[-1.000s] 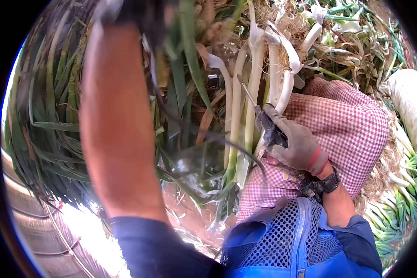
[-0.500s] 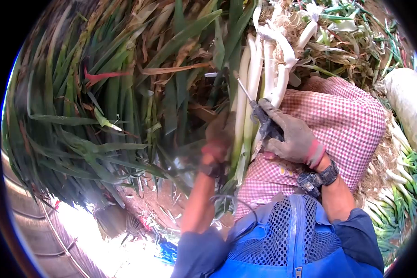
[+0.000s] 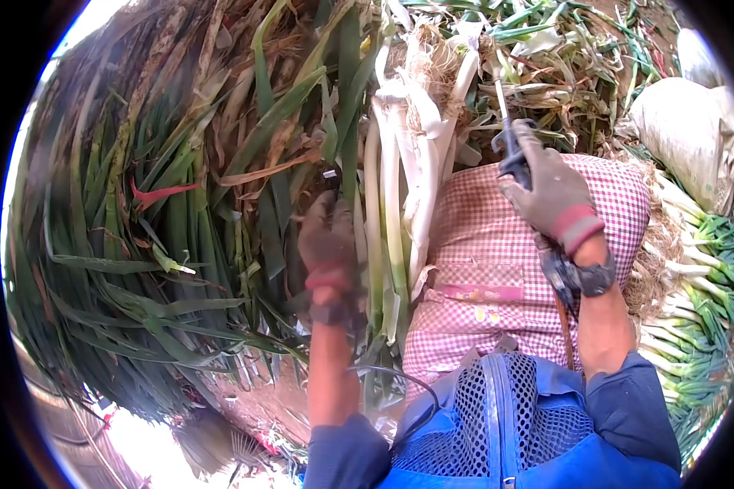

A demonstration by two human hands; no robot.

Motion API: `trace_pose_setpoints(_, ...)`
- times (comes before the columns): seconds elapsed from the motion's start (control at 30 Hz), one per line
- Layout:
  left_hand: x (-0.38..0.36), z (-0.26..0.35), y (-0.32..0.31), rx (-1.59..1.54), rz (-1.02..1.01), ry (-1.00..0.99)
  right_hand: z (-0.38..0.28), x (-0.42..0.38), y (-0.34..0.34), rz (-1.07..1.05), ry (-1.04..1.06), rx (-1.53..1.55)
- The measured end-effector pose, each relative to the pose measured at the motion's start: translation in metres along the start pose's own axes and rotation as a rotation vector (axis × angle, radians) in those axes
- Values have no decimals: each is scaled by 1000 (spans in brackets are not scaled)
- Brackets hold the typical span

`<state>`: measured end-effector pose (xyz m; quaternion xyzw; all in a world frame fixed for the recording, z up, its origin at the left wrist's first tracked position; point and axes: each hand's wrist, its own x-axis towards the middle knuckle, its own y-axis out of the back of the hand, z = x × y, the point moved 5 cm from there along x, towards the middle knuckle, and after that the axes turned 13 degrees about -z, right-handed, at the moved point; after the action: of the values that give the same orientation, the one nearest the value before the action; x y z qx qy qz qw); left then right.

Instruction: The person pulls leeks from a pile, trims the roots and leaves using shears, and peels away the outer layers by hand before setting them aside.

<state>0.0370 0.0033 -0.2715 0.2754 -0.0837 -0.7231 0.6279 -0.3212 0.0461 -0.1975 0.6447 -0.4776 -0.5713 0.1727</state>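
Long onions (image 3: 395, 163): lying bunched side by side, centre and upper centre of the frame, just left of the checked cloth
Long axis: pretty much top to bottom of the frame, with some bend and crossing near the upper end
Pointing: root-end toward the top, white in the middle, green-end toward the lower centre
Left hand (image 3: 327, 244): gloved with a pink cuff, just left of the onions, reaching up-frame into the edge of the leaf pile; kinda blurry, can't tell if grasping anything
Right hand (image 3: 553, 191): gloved too, right of centre, clenched around the dark tool
Dark tool (image 3: 515, 156): held over the top edge of the cloth, thin metal rod aimed up-frame with a slight lean left
Checked cloth (image 3: 538, 236): pink and white, draped over the lap
Writing: pink strip and little yellow print on the cloth, too small to read
Leaf pile (image 3: 139, 236): filling the left side, mostly green with some dry brown
Smaller onions (image 3: 697, 297): lined up along the right edge, white-end left, green-end right
White sack (image 3: 681, 126): sitting upper right
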Motion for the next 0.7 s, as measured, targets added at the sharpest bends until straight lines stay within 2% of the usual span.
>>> trace_pose_setpoints(0.03, 3, -4, -4, 102, -77, 44, -2, 6, -1, -50, -50, -126)
trace_pose_setpoints(0.07, 6, -6, -8, 101, -79, 40, 3, 17, -1, -47, -53, -125)
trace_pose_setpoints(0.13, 8, -11, -19, 348, -180, 122, 25, 50, -15, -233, -92, -174)
trace_pose_setpoints(0.3, 8, -4, -20, 396, -189, 173, 10, 78, 19, -286, -135, -456)
trace_pose_setpoints(0.37, 6, -2, -18, 416, -172, 165, -3, 77, 24, -165, -88, -470)
trace_pose_setpoints(0.43, -2, 6, -17, 348, -43, -11, -32, 62, 20, -36, 122, -392)
trace_pose_setpoints(0.47, -3, 4, -19, 350, -43, -5, -48, 60, 14, -237, 140, -323)
trace_pose_setpoints(0.5, -1, 0, -22, 401, -37, -2, -58, 59, 6, -248, 209, -219)
trace_pose_setpoints(0.57, 7, -13, -22, 455, -31, -5, -71, 63, -11, -330, 157, -155)
trace_pose_setpoints(0.63, 17, -38, -9, 513, 27, 108, -69, 70, -32, -314, 171, -37)
trace_pose_setpoints(0.7, 15, -26, -1, 586, 51, 72, -70, 71, -43, -300, 184, 77)
